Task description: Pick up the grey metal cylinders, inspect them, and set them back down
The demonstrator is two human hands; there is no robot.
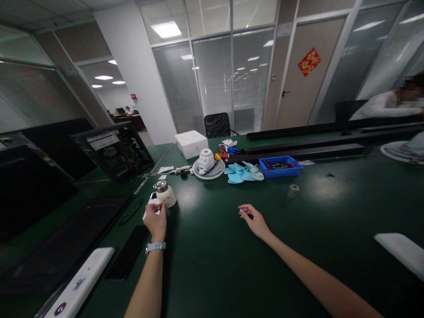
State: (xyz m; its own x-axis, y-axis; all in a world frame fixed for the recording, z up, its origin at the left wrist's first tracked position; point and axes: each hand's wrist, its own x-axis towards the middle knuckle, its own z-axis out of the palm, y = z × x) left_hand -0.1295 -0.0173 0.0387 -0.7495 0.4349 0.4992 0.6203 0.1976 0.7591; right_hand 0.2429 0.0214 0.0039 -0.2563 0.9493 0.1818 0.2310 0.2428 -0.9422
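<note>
While bottle (169, 197) stands just beyond left hand (155, 219), tray (281, 172) lies beside blades (236, 169).

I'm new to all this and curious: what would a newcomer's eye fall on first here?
Likely the light-blue fan blades and, just right of them, the bright blue tray, both vivid on the far side of the green tabletop. Nearer, the left hand is by a cream bottle, while the right hand hovers near the middle.
</note>
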